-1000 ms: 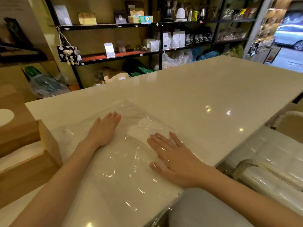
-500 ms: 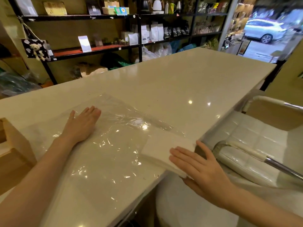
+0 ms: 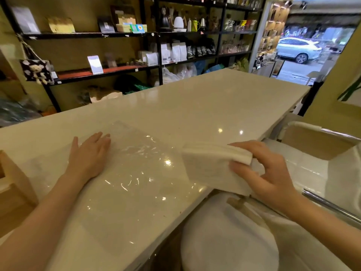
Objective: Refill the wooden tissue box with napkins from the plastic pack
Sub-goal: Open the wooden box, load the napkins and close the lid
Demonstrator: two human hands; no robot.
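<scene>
Two hands work at the counter's [image 3: 195,106] near edge: the right hand [image 3: 267,173] pinches a napkin stack [image 3: 211,165], thumb beneath, fingers over; the left hand [image 3: 89,155] lies flat, fingers straight, on the plastic pack [image 3: 136,169]. Far left, nearer the left hand, waits the wooden box [image 3: 13,184].

Two hands are in view: one left hand [image 3: 88,155] and one right hand [image 3: 267,171]. There is one stack of white napkins [image 3: 210,167], one clear plastic pack [image 3: 134,173] and one wooden tissue box [image 3: 13,192], cut off at the frame's left edge. All sit at one pale counter [image 3: 205,102]. Beside it stands one white chair [image 3: 312,149] with a chrome frame. Behind are three white standing pouches [image 3: 175,52] in a row, one white kettle [image 3: 178,22], one plush-sheep bag [image 3: 36,71], and one white car [image 3: 298,49] outside.
</scene>
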